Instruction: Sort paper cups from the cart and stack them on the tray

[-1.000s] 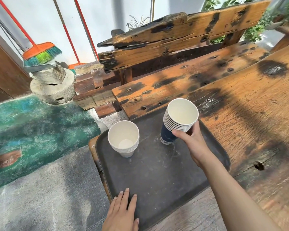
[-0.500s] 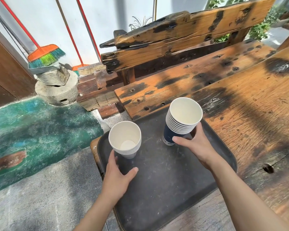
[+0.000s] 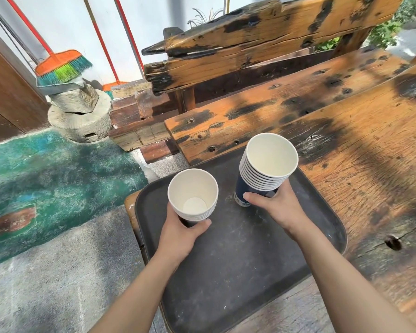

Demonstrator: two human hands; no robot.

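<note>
Left hand (image 3: 181, 233) gripping the shorter cup stack (image 3: 193, 195) low on its wall, near the left edge of the tray (image 3: 238, 272); right hand (image 3: 275, 205) clasping the taller cup stack (image 3: 265, 169) at its dark base, toward the tray's far side. Probably merging the two stacks now, next calling for lifting one clear and nesting it squarely into the other's open mouth. Not showing the cart anywhere; hiding the shorter stack's foot behind fingers, so standing or lifted not determinable.

Weathered wooden table (image 3: 360, 164), dark tray (image 3: 238, 272) lying on it
</note>
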